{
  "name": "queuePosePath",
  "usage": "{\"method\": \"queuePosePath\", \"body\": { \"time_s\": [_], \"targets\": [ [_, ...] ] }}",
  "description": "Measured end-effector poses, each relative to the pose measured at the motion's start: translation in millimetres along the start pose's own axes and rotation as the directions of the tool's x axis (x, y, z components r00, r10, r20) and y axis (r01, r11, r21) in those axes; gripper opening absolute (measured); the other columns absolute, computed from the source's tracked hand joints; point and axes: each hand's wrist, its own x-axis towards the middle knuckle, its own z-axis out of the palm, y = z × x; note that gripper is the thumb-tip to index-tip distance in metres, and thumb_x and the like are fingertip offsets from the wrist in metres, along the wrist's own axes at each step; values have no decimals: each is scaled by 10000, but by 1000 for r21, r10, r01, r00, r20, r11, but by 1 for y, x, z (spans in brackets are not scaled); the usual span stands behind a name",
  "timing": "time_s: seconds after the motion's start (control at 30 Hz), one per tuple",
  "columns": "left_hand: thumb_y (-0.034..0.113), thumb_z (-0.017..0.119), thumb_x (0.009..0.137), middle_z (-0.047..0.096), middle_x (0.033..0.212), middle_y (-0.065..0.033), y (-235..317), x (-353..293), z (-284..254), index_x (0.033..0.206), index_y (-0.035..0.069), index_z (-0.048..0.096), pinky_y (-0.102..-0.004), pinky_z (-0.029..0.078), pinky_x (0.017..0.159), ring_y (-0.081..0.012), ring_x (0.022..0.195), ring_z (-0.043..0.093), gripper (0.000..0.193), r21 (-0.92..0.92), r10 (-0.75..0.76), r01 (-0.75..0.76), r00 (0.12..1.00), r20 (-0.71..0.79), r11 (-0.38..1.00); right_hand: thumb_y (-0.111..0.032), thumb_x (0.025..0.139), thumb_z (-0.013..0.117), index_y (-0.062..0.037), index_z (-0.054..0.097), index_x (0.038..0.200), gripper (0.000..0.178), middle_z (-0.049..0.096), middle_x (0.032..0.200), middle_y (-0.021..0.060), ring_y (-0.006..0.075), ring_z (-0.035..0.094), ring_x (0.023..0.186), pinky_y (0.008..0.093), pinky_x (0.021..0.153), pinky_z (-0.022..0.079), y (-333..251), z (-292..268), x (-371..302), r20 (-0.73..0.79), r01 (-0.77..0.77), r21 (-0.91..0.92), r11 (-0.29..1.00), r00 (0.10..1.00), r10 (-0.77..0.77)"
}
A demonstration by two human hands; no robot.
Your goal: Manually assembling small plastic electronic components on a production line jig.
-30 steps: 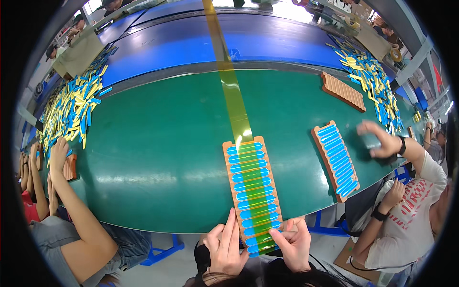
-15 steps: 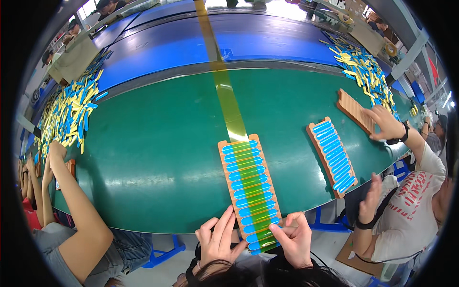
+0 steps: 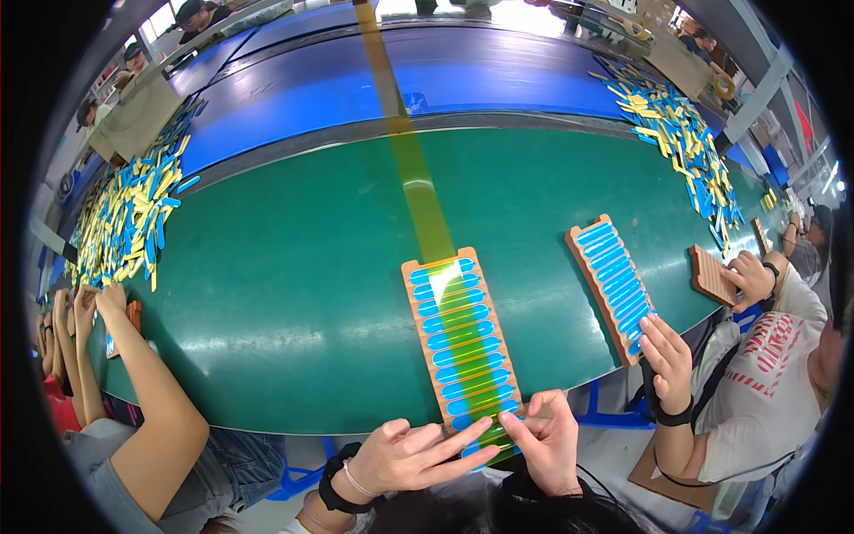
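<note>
A slotted wooden tray (image 3: 435, 360) lies lengthwise in front of me, filled with round-ended blue strips (image 3: 486, 328). Clear yellow tape (image 3: 428, 214) runs down from the far side and covers the strips' middles. My left hand (image 3: 411, 458) is open, its fingers stretched flat across the tape at the tray's near end. At the near right corner, my right hand (image 3: 550, 445) is closed on the tray's edge, thumb on the tape and strips, index finger bent by the side. Its other fingertips are hidden.
To the right is another filled tray (image 3: 596, 285), touched by a co-worker's hand (image 3: 667, 360); their other hand holds an empty-slotted tray (image 3: 713, 277). Blue and yellow strips are heaped at left (image 3: 124, 222) and right (image 3: 680, 142) on the green table (image 3: 285, 267). Co-workers' arms (image 3: 147, 383) are at left.
My left hand has moved from the tray's left side onto its near end, fingers now across the tape. My right hand stays. The co-worker's slotted tray moved nearer; their other hand reached the filled tray.
</note>
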Motion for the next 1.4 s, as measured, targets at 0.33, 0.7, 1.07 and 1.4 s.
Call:
{"method": "queuePosePath", "body": {
  "time_s": [0.33,0.7,1.07,1.4],
  "targets": [
    [174,544,776,509,1136,168,0,-2,5,1120,246,543,-192,288,628,-50,733,365,351,-27,-78,79,997,25,997,-12,802,564,-17,344,887,236,591,731,105,57,537,605,167,490,408,-2,-12,1,-24,48,-249,967,998,-55],
    [181,560,749,578,990,118,0,9,-12,1073,215,566,-207,285,629,-46,717,388,327,119,92,-96,995,35,988,-80,806,548,10,366,951,249,573,798,124,235,624,716,313,547,493,-58,8,23,498,505,-613,608,844,-198],
    [-37,533,654,525,1067,-141,-38,56,-58,1090,30,511,-353,405,809,-282,978,489,442,-332,-444,439,894,64,835,-84,802,549,-4,356,938,249,577,774,131,259,620,688,332,526,483,-58,12,20,545,588,-651,481,802,-243],
    [206,543,832,552,1012,-192,-191,130,23,1045,-86,474,-296,478,771,-215,889,576,368,-828,-682,472,499,535,-304,-95,796,560,10,362,903,248,487,805,139,233,603,626,333,478,469,-64,20,15,591,619,-659,428,778,-215]
  ]
}}
